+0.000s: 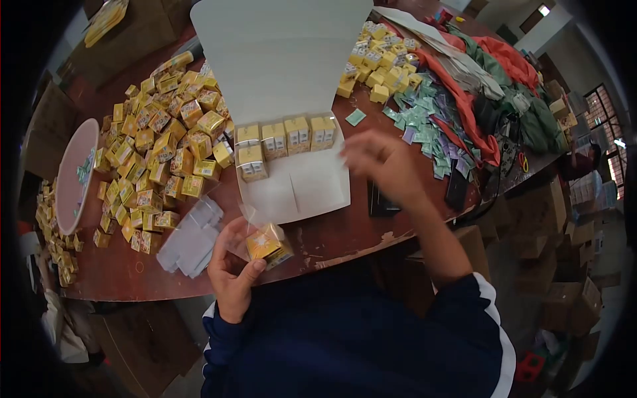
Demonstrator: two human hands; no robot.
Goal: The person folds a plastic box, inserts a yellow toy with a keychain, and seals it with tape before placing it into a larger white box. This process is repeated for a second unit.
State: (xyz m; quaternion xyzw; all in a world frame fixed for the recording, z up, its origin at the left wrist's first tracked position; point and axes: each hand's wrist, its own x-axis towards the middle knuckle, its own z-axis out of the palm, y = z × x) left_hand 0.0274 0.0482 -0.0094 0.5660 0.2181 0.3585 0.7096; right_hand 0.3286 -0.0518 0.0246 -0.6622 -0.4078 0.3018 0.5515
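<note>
Centrally, an open white cardboard box [323, 192] lies at twelve o'clock; off its three, the person's right hand [388, 169] hovers loosely open, seemingly empty; near its seven, the left hand [230, 282] grips a yellow, clear-wrapped cubic carton [267, 246].

The open white box [324, 192] looks like smooth, matt card, with a faint sheen on its floor. The small yellow printed box [268, 244] between the left hand's fingers [247, 272] carries glossy, clear plastic film. The reddish-brown worktop [328, 240] has a slightly shiny painted surface, chipped and rough along its edge. The flattened translucent sleeves [192, 237] look like thin, shiny plastic. The pale pink round basin [74, 174] seems smooth plastic; the green and lilac sachets [425, 118] have a light gloss. Red cloth [507, 61] lies soft and matt, creased into folds.
</note>
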